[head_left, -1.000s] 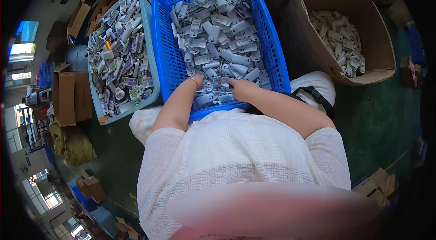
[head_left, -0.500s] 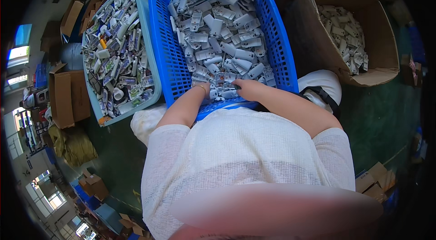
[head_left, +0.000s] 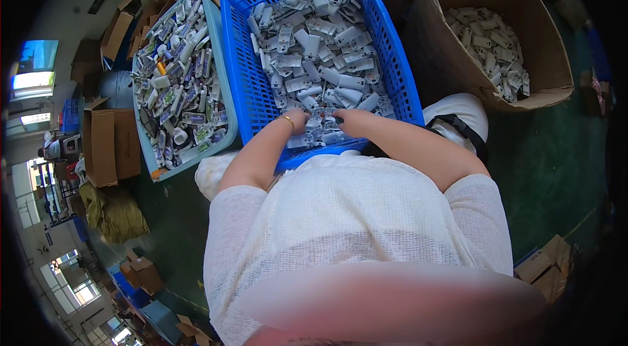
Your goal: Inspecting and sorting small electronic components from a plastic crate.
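Both my hands are at the near end of a blue plastic basket (head_left: 400, 84), over a heap of white plastic housings (head_left: 314, 45). My left hand (head_left: 297, 120), with a gold bracelet at the wrist, has its fingers closed at a white plastic housing (head_left: 319, 112) lying between the hands. My right hand (head_left: 353, 122) is curled on the other side of this piece. Something small and dark shows at its fingertips, too small to name. Several more housings lie just below the hands, inside the basket.
Left of the basket stands a light blue tub (head_left: 230, 107) full of mixed white, purple and green plastic pieces. A cardboard box (head_left: 546, 38) with more pale housings stands at the right. My knees flank the basket on the green floor (head_left: 543, 156). More cartons (head_left: 114, 146) stand farther left.
The view has shifted slightly. My left hand has moved a little up and right, closer to my right hand. The right hand stays at nearly the same place, still curled.
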Demonstrator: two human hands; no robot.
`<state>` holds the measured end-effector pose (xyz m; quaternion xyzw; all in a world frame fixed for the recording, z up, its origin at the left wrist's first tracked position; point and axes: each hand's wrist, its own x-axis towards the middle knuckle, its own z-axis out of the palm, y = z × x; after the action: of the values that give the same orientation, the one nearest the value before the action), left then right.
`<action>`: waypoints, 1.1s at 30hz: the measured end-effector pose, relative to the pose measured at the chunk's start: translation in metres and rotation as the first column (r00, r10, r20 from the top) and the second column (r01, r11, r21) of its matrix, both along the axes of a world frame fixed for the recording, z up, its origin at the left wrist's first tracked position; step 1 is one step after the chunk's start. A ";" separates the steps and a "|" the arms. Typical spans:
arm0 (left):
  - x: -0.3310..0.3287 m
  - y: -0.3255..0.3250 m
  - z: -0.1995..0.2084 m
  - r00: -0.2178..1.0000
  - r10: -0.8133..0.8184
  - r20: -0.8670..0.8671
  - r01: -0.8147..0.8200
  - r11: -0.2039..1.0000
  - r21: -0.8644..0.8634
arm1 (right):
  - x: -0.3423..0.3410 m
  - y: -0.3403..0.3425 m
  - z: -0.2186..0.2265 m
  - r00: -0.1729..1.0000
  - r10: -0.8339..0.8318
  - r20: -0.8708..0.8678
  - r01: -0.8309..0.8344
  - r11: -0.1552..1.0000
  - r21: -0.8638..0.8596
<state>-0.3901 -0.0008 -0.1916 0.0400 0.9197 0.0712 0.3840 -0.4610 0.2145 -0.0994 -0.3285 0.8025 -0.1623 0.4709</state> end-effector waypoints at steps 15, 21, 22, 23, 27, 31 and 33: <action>0.030 0.030 0.077 0.289 0.957 -0.027 -0.497 0.174 0.850 | 0.009 0.004 0.036 0.974 -0.199 -0.107 0.096 0.794 -0.600; 0.036 0.056 0.086 0.118 0.976 -0.186 -0.467 0.219 0.857 | 0.015 0.009 0.029 0.967 -0.154 -0.204 0.019 0.841 -0.541; 0.037 0.059 0.087 0.132 0.974 -0.185 -0.449 0.226 0.865 | 0.016 0.010 0.031 0.964 -0.152 -0.219 0.019 0.858 -0.512; 0.038 0.059 0.088 0.144 0.972 -0.186 -0.431 0.231 0.872 | 0.017 0.010 0.034 0.963 -0.150 -0.222 0.015 0.857 -0.514; 0.040 0.052 0.078 0.181 0.900 -0.397 -0.430 0.435 0.791 | 0.021 0.011 0.039 0.952 -0.094 -0.292 -0.066 0.866 -0.495; 0.040 0.050 0.076 0.244 0.934 -0.262 -0.439 0.347 0.829 | 0.021 0.011 0.038 0.939 -0.066 -0.338 -0.113 0.869 -0.483; 0.042 0.046 0.068 0.228 0.949 -0.217 -0.407 0.295 0.865 | 0.023 0.010 0.044 0.939 -0.051 -0.340 -0.125 0.871 -0.476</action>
<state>-0.3484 0.0457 -0.1233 -0.2543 0.7916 0.5381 -0.1384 -0.4381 0.2243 -0.0555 -0.4757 0.7977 -0.2916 0.2287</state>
